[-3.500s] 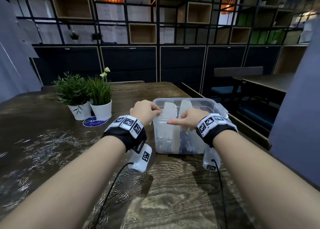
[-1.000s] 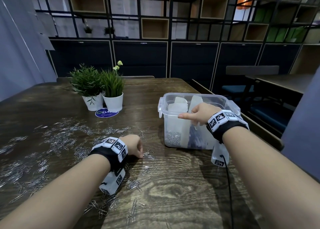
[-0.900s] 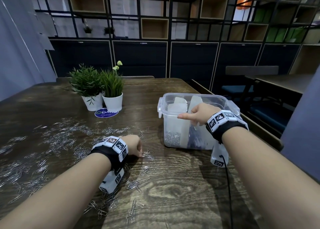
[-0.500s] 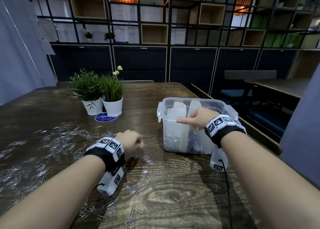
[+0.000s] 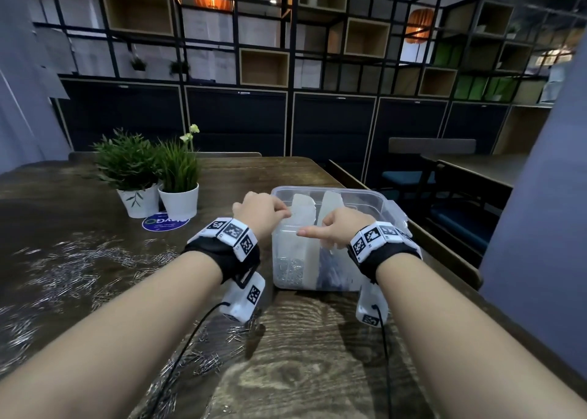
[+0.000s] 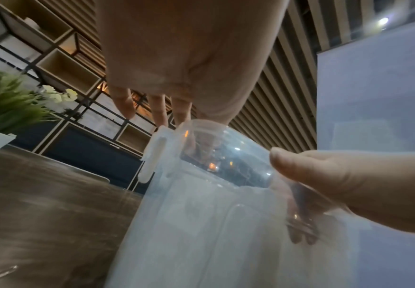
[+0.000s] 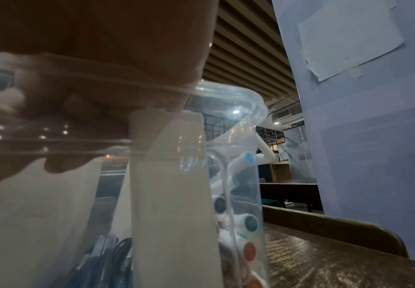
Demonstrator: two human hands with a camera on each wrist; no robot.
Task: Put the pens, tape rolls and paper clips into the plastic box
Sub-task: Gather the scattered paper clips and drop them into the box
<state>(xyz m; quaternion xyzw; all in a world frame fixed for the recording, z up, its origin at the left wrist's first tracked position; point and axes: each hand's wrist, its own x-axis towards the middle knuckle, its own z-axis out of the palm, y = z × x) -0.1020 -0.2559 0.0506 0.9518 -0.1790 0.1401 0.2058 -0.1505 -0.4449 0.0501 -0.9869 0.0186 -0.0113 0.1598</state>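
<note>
The clear plastic box point(image 5: 374, 202) stands on the wooden table, split by white dividers point(image 5: 301, 212). Paper clips point(image 5: 287, 269) lie in its left compartment, and pens point(image 7: 249, 251) with coloured caps stand in the right one. My left hand point(image 5: 263, 210) hovers over the box's left corner; in the left wrist view its fingers point(image 6: 159, 109) hang down apart, with no clip showing between them. My right hand point(image 5: 333, 233) grips the near rim, thumb point(image 6: 290, 163) outside the wall and fingers inside. Many loose paper clips point(image 5: 79, 266) lie scattered on the table to the left.
Two potted plants point(image 5: 127, 171) point(image 5: 179, 180) in white pots stand behind the clips, with a round blue sticker point(image 5: 165, 223) in front of them. More clips point(image 5: 206, 361) lie near my left forearm. The table's right edge point(image 5: 444, 260) runs close beside the box.
My left hand has lifted off the clips on the table and moved up and right over the box's left compartment. The right hand has stayed on the rim.
</note>
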